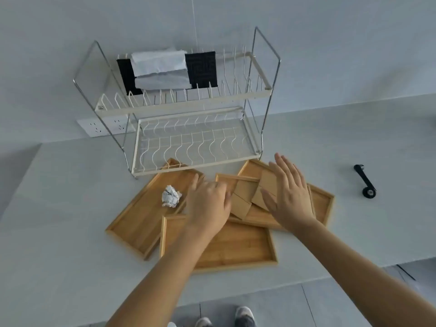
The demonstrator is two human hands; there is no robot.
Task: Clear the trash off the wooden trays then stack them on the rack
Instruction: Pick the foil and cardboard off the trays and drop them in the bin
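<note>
with left hand (207,204) curled and right hand (289,197) spread, we judge the cardboard scraps (245,197) light, stiff, edge-gripped.

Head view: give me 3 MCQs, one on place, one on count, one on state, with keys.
1. Where does the crumpled paper ball lie?
A. on the left wooden tray
B. on the rack's lower shelf
C. on the bare table beside the black tool

2. How many tiers does the wire rack have?
A. one
B. two
C. four

3. How is the right hand held?
A. closed in a fist
B. open, fingers spread over the cardboard pieces
C. gripping the rack's frame

Key:
1 A, the ball sits inside that tray's raised rim.
2 B, an upper and a lower shelf show.
3 B, the palm faces down with its fingers apart, above the brown pieces on the right-hand trays.
</note>
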